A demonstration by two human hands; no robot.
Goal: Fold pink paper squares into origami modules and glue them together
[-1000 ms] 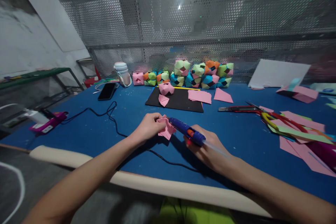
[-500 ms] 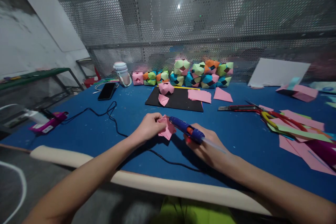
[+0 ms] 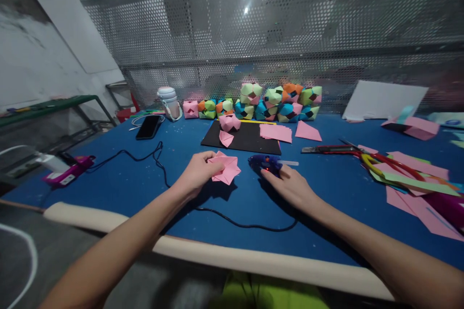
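Note:
My left hand pinches a pink folded paper piece with several pointed corners, held just above the table. To its right, my right hand is closed around the handle of a blue glue gun. The gun lies low on its side at the tabletop, its nozzle toward the paper and a clear glue stick out of its back. A small pink folded paper and a pink paper ball sit on a black board beyond my hands.
Colourful paper balls line the back by the mesh panel. Pink sheets, a box cutter, scissors and paper scraps lie to the right. Left are a phone, bottle and power strip; a black cord crosses the front.
The glue gun has moved away from the paper, to the right and down to the tabletop. My left hand has tilted the paper piece, so more of its face shows.

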